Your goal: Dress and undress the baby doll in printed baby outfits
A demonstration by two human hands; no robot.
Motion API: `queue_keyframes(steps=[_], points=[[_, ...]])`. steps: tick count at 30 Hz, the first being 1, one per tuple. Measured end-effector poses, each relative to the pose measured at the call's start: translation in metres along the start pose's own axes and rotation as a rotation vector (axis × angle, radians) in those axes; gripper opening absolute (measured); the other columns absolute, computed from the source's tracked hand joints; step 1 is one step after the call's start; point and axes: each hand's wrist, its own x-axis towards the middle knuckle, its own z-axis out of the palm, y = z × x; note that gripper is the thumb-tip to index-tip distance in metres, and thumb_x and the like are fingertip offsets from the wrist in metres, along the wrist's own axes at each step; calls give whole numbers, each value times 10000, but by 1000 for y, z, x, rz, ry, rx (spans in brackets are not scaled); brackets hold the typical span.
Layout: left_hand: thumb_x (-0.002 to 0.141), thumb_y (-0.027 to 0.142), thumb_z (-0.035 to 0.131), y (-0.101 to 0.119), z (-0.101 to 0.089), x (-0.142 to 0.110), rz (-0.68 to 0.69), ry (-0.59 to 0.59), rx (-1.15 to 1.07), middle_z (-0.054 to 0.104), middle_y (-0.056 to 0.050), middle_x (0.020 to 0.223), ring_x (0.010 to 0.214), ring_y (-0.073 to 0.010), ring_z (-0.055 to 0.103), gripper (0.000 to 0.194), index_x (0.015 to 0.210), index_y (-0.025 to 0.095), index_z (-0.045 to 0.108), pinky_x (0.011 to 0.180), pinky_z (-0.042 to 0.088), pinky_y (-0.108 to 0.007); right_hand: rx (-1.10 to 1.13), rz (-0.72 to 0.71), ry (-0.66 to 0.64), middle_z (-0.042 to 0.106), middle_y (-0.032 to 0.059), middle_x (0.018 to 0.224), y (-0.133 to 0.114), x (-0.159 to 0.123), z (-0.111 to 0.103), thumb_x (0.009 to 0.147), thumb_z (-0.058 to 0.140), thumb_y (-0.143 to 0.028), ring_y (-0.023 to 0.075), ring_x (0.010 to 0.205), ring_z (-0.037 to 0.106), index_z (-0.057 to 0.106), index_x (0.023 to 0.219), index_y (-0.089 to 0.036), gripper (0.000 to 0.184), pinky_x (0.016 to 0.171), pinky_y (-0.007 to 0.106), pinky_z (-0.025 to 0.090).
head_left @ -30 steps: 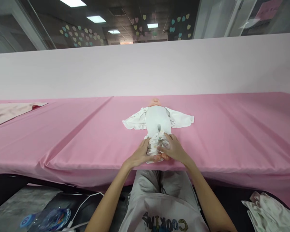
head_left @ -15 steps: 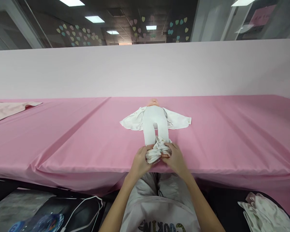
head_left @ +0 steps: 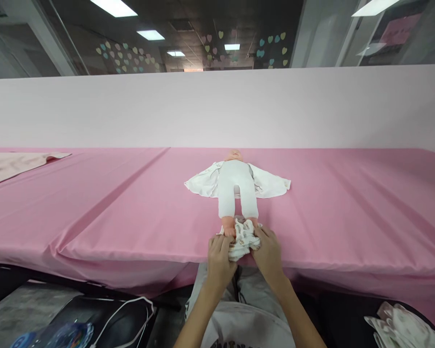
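A baby doll (head_left: 235,174) lies on its back on the pink-covered table, its feet toward me. An opened white top (head_left: 203,182) spreads out under it on both sides. At the doll's feet is a bunched white garment (head_left: 244,241) with a faint pattern; its exact kind is not clear. My left hand (head_left: 220,256) grips its left side, close beside the doll's bare foot (head_left: 228,226). The garment's right side is held by my right hand (head_left: 268,251), next to the other foot, which the cloth partly covers.
Pink cloth (head_left: 123,208) with creases covers the table, and a white partition (head_left: 217,106) rises behind it. A pale cloth (head_left: 18,164) lies at the far left. Folded clothes (head_left: 406,326) sit on a black seat at lower right. A white cable (head_left: 130,302) curves at lower left.
Both hands have drawn back toward the table's front edge with the bunched garment. The doll's left-side foot now shows bare, out from behind the cloth and hand.
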Motion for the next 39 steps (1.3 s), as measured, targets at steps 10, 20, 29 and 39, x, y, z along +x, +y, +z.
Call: queue_keyframes(steps=[10, 20, 29, 39], points=[[678, 146, 553, 16, -25, -24, -7, -395, -40, 473, -112, 1385, 1317, -281, 379, 312, 979, 216, 516, 1122, 203, -518, 86, -142, -305, 455, 123, 1404, 20, -25, -21, 768, 468, -109, 274, 1336, 369, 642, 1147, -168, 421, 1048, 483, 405], [719, 237, 622, 10, -43, -8, -99, -525, -293, 624, -82, 1197, 1303, -267, 412, 136, 816, 212, 531, 1117, 260, -468, 222, -84, -522, 285, 124, 1506, 13, -20, -34, 662, 462, -45, 289, 1419, 177, 667, 717, -152, 238, 1109, 491, 300], [826, 432, 558, 23, -43, -15, -172, -460, -448, 556, -20, 719, 773, -188, 514, 246, 778, 204, 477, 813, 444, -342, 239, -108, -180, 562, 93, 1256, 10, -40, -24, 732, 507, -157, 263, 1246, 462, 537, 1171, -222, 445, 1081, 513, 358], [867, 520, 452, 30, -80, 1, -207, -736, -473, 513, -30, 754, 808, -198, 461, 358, 722, 194, 483, 865, 375, -358, 308, -279, -206, 668, 75, 934, -7, -33, -57, 632, 448, -74, 240, 984, 617, 570, 1013, -209, 422, 857, 386, 534]])
